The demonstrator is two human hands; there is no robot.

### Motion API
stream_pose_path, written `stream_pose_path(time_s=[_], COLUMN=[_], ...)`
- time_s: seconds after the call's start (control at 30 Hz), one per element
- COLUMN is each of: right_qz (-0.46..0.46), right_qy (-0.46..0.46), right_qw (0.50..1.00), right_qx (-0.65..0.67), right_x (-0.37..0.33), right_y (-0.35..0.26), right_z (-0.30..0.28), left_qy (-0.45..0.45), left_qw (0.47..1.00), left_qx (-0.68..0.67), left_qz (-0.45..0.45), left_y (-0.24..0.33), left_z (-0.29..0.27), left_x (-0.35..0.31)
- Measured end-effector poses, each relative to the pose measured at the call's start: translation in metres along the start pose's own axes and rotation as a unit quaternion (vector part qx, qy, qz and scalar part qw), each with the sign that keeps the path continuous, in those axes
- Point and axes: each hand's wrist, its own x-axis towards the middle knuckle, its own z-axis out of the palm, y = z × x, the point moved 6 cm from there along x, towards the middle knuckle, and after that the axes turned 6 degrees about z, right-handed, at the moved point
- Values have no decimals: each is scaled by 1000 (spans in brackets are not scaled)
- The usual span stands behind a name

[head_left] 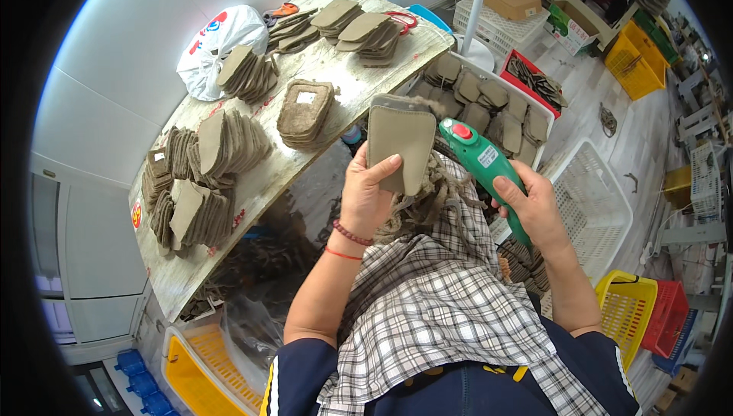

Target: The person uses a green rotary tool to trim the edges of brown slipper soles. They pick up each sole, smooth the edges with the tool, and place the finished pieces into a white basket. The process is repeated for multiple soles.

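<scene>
My left hand point(363, 195) grips a flat taupe leather-like piece point(405, 141), its thumb pressed on the smooth face. The piece has rounded corners, a stitched border and brown fuzz along its upper right edge. In my right hand point(532, 206) is a green handheld power tool point(486, 162) with a red button, held by its narrow handle. Its front end points up and left, close beside the fuzzy edge; whether they touch I cannot tell. Shaggy brown strips point(427, 206) hang behind and below the piece, over my checked apron point(458, 294).
A worn white table point(259, 126) carries several stacks of taupe pieces point(200, 210), a fuzzy-topped stack point(305, 114) and a white plastic bag point(227, 42). To the right stand a white crate point(592, 191), a yellow basket point(626, 313) and a tray of pieces point(538, 122). Another yellow crate point(198, 374) is at lower left.
</scene>
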Motion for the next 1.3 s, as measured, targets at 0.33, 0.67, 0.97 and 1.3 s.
stream_pose_path(time_s=[0.33,0.67,0.97,1.3], right_qz=[-89,-23,59,83], right_qy=[-1,-20,-107,-187], right_qw=[981,993,992,979], right_qx=[-173,-116,-8,-8], right_x=[-9,1,5,4], right_y=[9,22,24,24], right_z=[-8,14,13,18], left_qy=[-39,-60,-42,42], left_qw=[979,964,892,968], left_qx=[190,235,448,239], left_qz=[-55,-113,-46,-57], left_y=[30,12,51,66], left_z=[-19,-25,-32,-53], left_x=[-1,-14,-9,-16])
